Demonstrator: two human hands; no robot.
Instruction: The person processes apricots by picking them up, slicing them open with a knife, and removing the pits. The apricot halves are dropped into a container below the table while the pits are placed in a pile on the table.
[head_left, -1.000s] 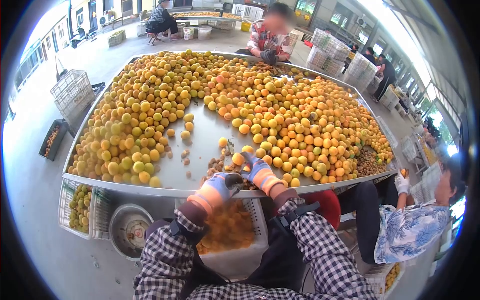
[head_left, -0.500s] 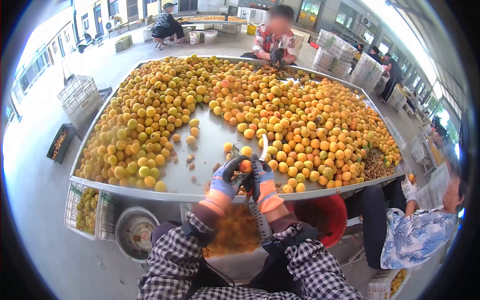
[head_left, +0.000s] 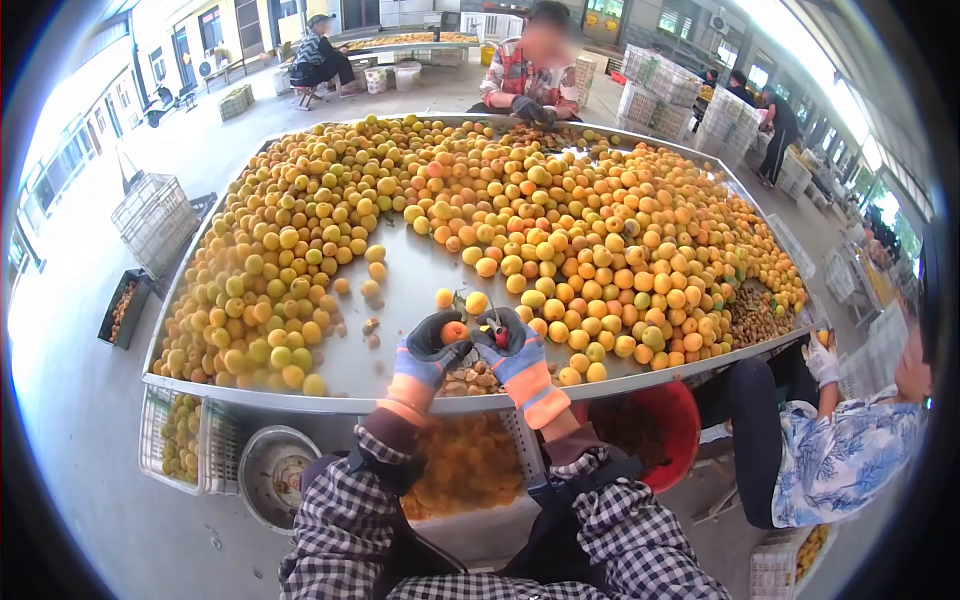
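Over the near edge of the metal table (head_left: pixel 400 265), my left hand (head_left: pixel 425 358) in a dark-palmed, blue and orange work glove is closed round an orange apricot (head_left: pixel 455 332). My right hand (head_left: pixel 517 358), gloved alike, grips a small knife (head_left: pixel 499 333); some red shows between the fingers, and most of the knife is hidden. The two hands meet at the fingertips. Just beyond them lie two loose apricots, one yellow-orange (head_left: pixel 476 301) with a leaf beside it. Brown pits and scraps (head_left: pixel 468 380) sit below and between my hands.
Heaped apricots (head_left: pixel 620 240) cover much of the table. Beneath its near edge are a crate of orange fruit pieces (head_left: pixel 465 465), a red tub (head_left: pixel 680 440), a metal basin (head_left: pixel 250 470) and a white crate (head_left: pixel 215 450). Co-workers sit across the table and at the right.
The apricot in my left hand now shows more plainly. The curved pale blade that stuck up from my right hand has turned down, and red now shows there. The view has shifted slightly.
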